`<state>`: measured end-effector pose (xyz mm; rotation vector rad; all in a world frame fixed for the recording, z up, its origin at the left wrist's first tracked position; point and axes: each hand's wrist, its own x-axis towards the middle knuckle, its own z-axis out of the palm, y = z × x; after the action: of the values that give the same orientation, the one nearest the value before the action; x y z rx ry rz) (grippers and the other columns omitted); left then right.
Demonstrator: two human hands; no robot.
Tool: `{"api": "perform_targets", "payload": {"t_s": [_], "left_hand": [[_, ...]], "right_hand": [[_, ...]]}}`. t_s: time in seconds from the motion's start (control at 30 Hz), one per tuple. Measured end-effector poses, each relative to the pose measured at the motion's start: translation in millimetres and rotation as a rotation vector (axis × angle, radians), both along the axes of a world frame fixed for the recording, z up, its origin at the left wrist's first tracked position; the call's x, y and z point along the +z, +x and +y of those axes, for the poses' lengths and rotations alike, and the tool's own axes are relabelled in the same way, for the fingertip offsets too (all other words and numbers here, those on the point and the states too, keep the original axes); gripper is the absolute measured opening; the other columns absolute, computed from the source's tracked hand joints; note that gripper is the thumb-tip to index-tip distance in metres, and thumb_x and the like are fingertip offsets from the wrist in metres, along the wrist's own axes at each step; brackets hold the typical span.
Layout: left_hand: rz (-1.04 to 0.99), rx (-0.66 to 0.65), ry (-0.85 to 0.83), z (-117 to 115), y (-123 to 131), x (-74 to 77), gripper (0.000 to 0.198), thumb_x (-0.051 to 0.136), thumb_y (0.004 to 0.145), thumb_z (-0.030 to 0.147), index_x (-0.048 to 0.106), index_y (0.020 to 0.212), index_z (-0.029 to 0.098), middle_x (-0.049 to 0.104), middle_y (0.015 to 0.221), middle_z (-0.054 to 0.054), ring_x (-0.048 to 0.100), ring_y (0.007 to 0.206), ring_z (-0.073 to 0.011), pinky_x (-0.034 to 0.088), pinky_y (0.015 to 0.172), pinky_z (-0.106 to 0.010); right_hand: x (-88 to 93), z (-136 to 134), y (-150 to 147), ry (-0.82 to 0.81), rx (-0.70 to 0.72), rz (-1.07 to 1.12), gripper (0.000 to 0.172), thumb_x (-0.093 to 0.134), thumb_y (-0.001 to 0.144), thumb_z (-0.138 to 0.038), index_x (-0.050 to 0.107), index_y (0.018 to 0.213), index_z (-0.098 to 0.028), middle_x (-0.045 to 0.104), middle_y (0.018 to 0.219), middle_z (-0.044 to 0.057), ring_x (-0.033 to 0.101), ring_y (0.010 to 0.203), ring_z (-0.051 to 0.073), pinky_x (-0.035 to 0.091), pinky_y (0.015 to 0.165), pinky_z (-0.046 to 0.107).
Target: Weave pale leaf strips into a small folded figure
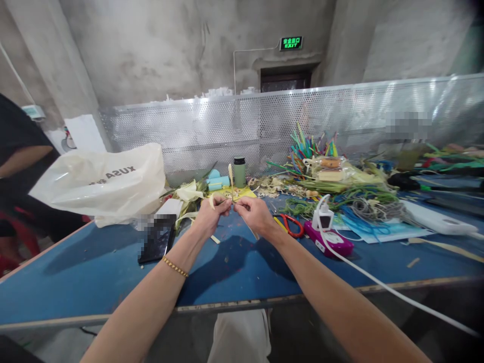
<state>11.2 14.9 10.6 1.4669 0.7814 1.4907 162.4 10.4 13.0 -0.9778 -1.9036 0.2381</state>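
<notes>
Over the middle of the blue table (151,287), my left hand (214,216) and my right hand (254,214) meet fingertip to fingertip. Both pinch pale flat plant strips (231,176); one end stands upright between the hands, and another curls by the left fingers. A further strip end hangs below my right palm. How the strips cross at the fingertips is too small to make out. Behind the hands lies a yellow sheet (245,193) with a dark green bottle (239,172) at its back. Red-handled scissors (293,227) rest just right of my right hand.
Left of my hands are a phone (159,239) and a large white plastic bag (109,181). To the right sit a purple power block (328,241) with a white charger (323,219) and cable, green cords (302,207) and dried leaves. A person (22,166) stands at far left.
</notes>
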Motion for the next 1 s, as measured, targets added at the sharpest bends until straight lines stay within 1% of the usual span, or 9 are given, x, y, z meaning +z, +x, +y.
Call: {"api": "perform_targets", "payload": {"t_s": [0.13, 0.27, 0.37, 0.43, 0.5, 0.63, 0.73, 0.83, 1.0], "left_hand": [[-0.016, -0.026, 0.01, -1, 0, 1.5, 0.028, 0.076, 0.064, 0.034, 0.059, 0.056, 0.013, 0.052, 0.049, 0.001, 0.044, 0.049, -0.0078, 0.032, 0.052, -0.023], [0.062, -0.067, 0.01, -1, -3, 3.8, 0.027, 0.074, 0.066, 0.035, 0.062, 0.059, 0.012, 0.055, 0.052, -0.001, 0.046, 0.051, -0.0087, 0.034, 0.053, -0.024], [0.091, -0.084, 0.014, -3, -3, 5.5, 0.026, 0.075, 0.064, 0.033, 0.067, 0.072, 0.01, 0.057, 0.055, -0.001, 0.048, 0.052, -0.009, 0.035, 0.053, -0.024], [0.068, -0.067, 0.015, -4, -2, 6.3, 0.033, 0.076, 0.062, 0.032, 0.068, 0.084, 0.009, 0.058, 0.058, 0.0, 0.048, 0.052, -0.0089, 0.035, 0.052, -0.024], [0.052, -0.032, 0.016, -5, -1, 7.2, 0.035, 0.077, 0.062, 0.031, 0.068, 0.088, 0.009, 0.059, 0.059, 0.0, 0.049, 0.052, -0.0091, 0.035, 0.052, -0.024], [0.115, 0.055, 0.061, -7, 0, 8.7, 0.029, 0.076, 0.062, 0.031, 0.068, 0.08, 0.009, 0.058, 0.056, 0.0, 0.048, 0.05, -0.0093, 0.035, 0.051, -0.024], [0.139, 0.094, 0.077, -7, -1, 8.0, 0.028, 0.076, 0.062, 0.033, 0.068, 0.076, 0.01, 0.057, 0.053, 0.001, 0.047, 0.049, -0.0092, 0.034, 0.05, -0.024], [0.134, 0.104, 0.086, -5, 0, 5.8, 0.026, 0.074, 0.063, 0.034, 0.068, 0.075, 0.011, 0.056, 0.051, 0.002, 0.047, 0.049, -0.0093, 0.034, 0.051, -0.024], [0.129, 0.099, 0.09, -5, 2, 4.4, 0.023, 0.072, 0.066, 0.034, 0.064, 0.063, 0.012, 0.053, 0.046, 0.002, 0.044, 0.048, -0.0089, 0.033, 0.051, -0.024]], "right_hand": [[-0.9, 2, 0, 0.002, -0.021, -0.005, 0.021, 0.051, 0.077, -0.023, 0.057, 0.059, -0.016, 0.051, 0.054, -0.002, 0.041, 0.054, 0.01, 0.029, 0.056, 0.023], [-2.4, 6, 0, -0.011, -0.031, 0.01, 0.023, 0.051, 0.078, -0.024, 0.056, 0.058, -0.015, 0.049, 0.053, -0.002, 0.04, 0.053, 0.01, 0.029, 0.054, 0.022], [-2.6, 8, 0, -0.001, -0.046, 0.021, 0.024, 0.051, 0.078, -0.026, 0.056, 0.058, -0.015, 0.049, 0.054, -0.002, 0.041, 0.054, 0.01, 0.029, 0.054, 0.022], [-2.2, 7, 0, 0.007, -0.042, 0.024, 0.024, 0.051, 0.078, -0.025, 0.056, 0.057, -0.015, 0.049, 0.053, -0.002, 0.04, 0.053, 0.01, 0.029, 0.053, 0.022], [-2.0, 5, 0, 0.007, -0.023, 0.025, 0.024, 0.052, 0.078, -0.025, 0.054, 0.056, -0.016, 0.047, 0.052, -0.002, 0.039, 0.053, 0.01, 0.028, 0.053, 0.022], [-3.0, 1, -2, 0.005, -0.002, 0.023, 0.027, 0.051, 0.079, -0.026, 0.05, 0.054, -0.016, 0.045, 0.051, -0.003, 0.038, 0.052, 0.01, 0.028, 0.052, 0.023], [-4.7, 1, -3, -0.002, 0.006, 0.015, 0.028, 0.051, 0.08, -0.027, 0.048, 0.054, -0.017, 0.044, 0.051, -0.003, 0.037, 0.051, 0.009, 0.027, 0.052, 0.023], [-5.0, 1, -3, 0.012, 0.018, 0.014, 0.027, 0.051, 0.08, -0.027, 0.047, 0.055, -0.017, 0.043, 0.052, -0.003, 0.037, 0.052, 0.009, 0.027, 0.052, 0.023], [-1.1, -4, -3, 0.034, 0.019, -0.01, 0.025, 0.051, 0.08, -0.025, 0.05, 0.056, -0.017, 0.044, 0.053, -0.003, 0.037, 0.052, 0.01, 0.027, 0.054, 0.024]]}}
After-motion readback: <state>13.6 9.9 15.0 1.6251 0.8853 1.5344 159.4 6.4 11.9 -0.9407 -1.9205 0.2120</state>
